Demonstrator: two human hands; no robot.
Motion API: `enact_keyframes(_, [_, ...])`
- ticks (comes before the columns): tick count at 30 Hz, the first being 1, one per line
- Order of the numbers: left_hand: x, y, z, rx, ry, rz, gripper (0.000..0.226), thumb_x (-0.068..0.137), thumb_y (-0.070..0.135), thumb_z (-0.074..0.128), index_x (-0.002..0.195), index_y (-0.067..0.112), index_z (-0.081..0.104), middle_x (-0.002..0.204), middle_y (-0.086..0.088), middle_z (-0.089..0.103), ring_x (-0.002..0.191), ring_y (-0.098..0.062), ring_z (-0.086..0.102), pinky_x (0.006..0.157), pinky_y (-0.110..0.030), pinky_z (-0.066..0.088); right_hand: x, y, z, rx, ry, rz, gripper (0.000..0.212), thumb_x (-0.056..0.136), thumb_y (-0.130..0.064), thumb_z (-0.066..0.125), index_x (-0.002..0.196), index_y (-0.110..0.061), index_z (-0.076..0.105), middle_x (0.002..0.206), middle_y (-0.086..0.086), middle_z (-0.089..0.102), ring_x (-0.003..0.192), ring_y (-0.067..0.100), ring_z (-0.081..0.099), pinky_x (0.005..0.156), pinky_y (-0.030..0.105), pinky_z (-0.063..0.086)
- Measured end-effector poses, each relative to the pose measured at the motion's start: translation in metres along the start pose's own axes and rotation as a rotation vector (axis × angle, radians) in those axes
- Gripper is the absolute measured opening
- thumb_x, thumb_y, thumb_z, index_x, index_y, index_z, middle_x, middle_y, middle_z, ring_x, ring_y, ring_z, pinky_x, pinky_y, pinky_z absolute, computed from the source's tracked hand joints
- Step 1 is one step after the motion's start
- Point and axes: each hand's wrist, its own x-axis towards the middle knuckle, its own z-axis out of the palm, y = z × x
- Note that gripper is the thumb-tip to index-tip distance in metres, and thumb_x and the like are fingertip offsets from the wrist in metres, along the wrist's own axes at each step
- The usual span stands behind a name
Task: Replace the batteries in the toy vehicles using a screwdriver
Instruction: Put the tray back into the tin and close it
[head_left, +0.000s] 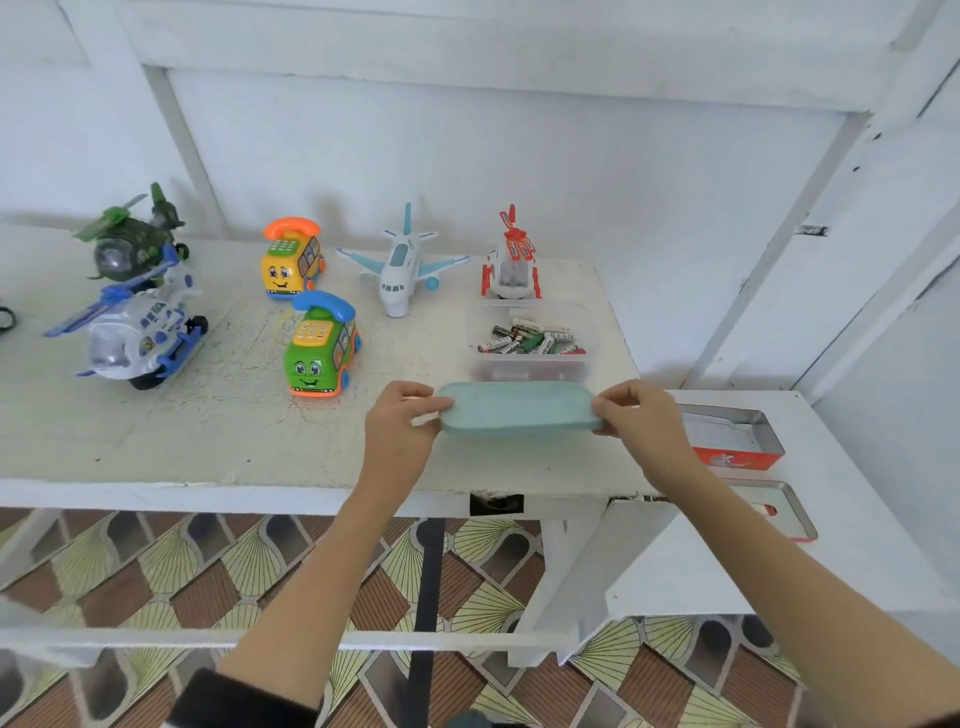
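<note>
Left hand (402, 415) and right hand (636, 415) pinch the matte, rounded teal lid (519, 408) by its ends.

Two bare forearms; a dark, black-looking sleeve (234, 699) is pushed up near the left elbow, with no rings or watch visible.

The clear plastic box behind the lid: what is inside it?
The clear plastic box holds loose batteries in a pile. The teal lid, held by both hands, covers the box's lower front.
</note>
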Motion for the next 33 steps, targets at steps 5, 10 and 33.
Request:
enact_keyframes(5, [-0.007,-0.01,0.001,-0.088,-0.148,-0.25,0.04,0.083,-0.011,0.063,0.12,0.003,0.066,0.111,-0.014,0.069,0.08,-0.012,0.062,0.066,-0.002,0.044,-0.005,0.014,0.004,-0.174,-0.067,0.044,0.03,0.083,-0.006,0.062,0.113,-0.004,0.061,0.076,-0.001,0.06,0.066,0.012,0.06,0.087,0.039,0.052])
enact_keyframes(10, [-0.011,-0.011,0.002,-0.151,-0.143,-0.32,0.037,0.088,0.0,0.064,0.125,0.007,0.063,0.111,-0.002,0.068,0.084,-0.004,0.061,0.069,-0.006,0.041,-0.006,0.019,0.005,-0.33,-0.125,0.0,0.038,0.087,-0.009,0.06,0.125,-0.01,0.057,0.09,0.006,0.058,0.08,0.019,0.053,0.073,0.025,0.038])
enact_keyframes(33, [0.086,0.019,0.033,-0.103,-0.08,-0.147,0.04,0.084,-0.006,0.066,0.124,0.0,0.061,0.126,-0.016,0.059,0.092,-0.016,0.058,0.07,-0.004,0.045,0.079,-0.021,0.006,-0.365,0.077,-0.275,0.035,0.091,-0.005,0.051,0.125,-0.007,0.054,0.112,0.014,0.055,0.097,0.027,0.055,0.081,0.019,0.034])
